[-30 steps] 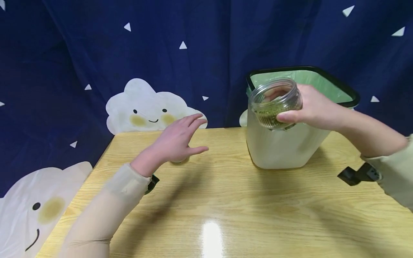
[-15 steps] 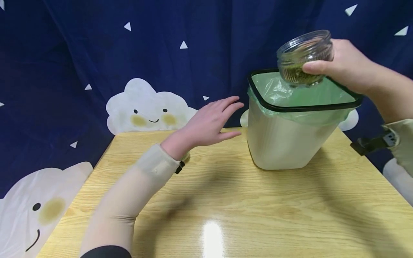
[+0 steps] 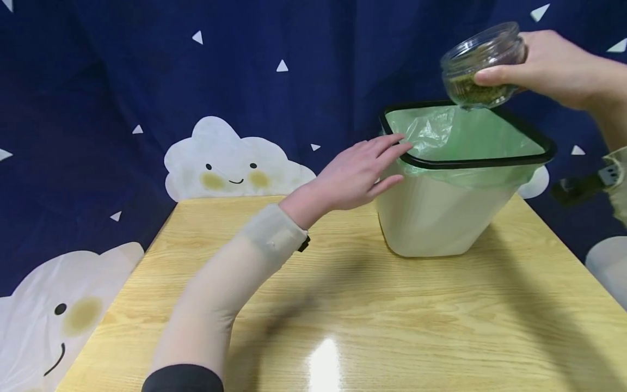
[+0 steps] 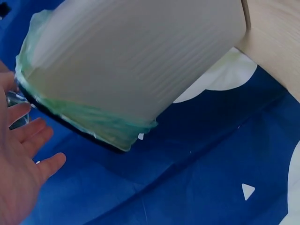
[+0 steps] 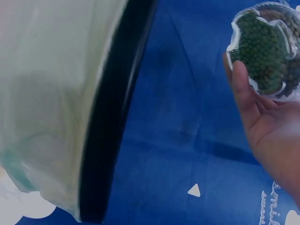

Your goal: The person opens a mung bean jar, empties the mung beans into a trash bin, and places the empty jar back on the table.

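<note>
A clear, lidless jar [image 3: 482, 65] with small green beans in its lower part is gripped by my right hand [image 3: 558, 68], thumb across its near side. It tilts slightly to the left, high over the bin's mouth. In the right wrist view the green beans [image 5: 262, 51] show through the jar's bottom. My left hand [image 3: 355, 174] reaches out with spread, fairly straight fingers, its fingertips right at the left rim of the trash bin [image 3: 426, 218]. Nothing is held in it. The bin is whitish, with a black rim [image 3: 482, 162] and a green liner bag [image 3: 495, 133].
The bin stands on a light wooden table [image 3: 392, 321] toward the back right. Behind the table hangs a dark blue curtain [image 3: 245, 71] with white triangles and smiling clouds [image 3: 235, 163].
My right hand has lifted the jar up and to the right, from in front of the bin to above it. My left hand has moved right and up to the bin's rim.
</note>
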{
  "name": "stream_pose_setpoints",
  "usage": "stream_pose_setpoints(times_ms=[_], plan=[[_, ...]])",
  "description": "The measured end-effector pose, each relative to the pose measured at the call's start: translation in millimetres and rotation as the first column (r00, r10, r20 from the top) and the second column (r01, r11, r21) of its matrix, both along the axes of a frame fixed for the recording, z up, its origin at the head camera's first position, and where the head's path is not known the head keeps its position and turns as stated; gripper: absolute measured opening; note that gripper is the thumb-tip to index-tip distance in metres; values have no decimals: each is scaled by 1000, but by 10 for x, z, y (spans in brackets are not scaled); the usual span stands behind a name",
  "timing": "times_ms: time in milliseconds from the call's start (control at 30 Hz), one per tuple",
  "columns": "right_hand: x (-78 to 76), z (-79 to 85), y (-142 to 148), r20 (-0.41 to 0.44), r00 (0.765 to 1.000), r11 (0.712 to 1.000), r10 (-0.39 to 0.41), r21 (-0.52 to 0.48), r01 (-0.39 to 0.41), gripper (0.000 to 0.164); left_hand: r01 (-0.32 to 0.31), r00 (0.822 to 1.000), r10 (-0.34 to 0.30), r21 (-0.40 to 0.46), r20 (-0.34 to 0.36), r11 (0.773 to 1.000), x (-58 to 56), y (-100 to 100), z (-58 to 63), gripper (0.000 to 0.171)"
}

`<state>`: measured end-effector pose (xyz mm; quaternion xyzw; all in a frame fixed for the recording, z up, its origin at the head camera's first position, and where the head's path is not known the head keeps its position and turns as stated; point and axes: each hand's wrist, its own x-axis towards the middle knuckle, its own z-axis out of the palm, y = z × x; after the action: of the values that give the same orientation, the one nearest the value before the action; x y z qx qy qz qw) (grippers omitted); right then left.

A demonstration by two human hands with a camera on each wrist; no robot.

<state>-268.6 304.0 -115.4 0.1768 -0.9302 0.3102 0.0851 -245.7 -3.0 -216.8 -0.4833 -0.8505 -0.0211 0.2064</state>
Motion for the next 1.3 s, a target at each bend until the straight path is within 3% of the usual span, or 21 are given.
stream_pose_setpoints(times_ms=[167,400,667,1000,1300], plan=[[-83,32,58,55,998,999,-10,54,7,72,-39,998,36,-82,-44,996,-8,164,-37,53],[-201,98,84,105,994,993,12,114,-24,77,-25,999,22,-50,-49,998,-12,311,-72,46],[-284,144,123,157,988,987,-8,163,-18,81,-53,994,46,-66,-94,996,-22,357,-67,43],[-428,179,255,202,978,978,-54,207,12,83,-74,995,65,-107,-80,992,-6,403,-27,42],[-481,399,219,255,964,970,-74,243,10,92,-57,995,47,-105,-89,993,-1,409,-35,40]])
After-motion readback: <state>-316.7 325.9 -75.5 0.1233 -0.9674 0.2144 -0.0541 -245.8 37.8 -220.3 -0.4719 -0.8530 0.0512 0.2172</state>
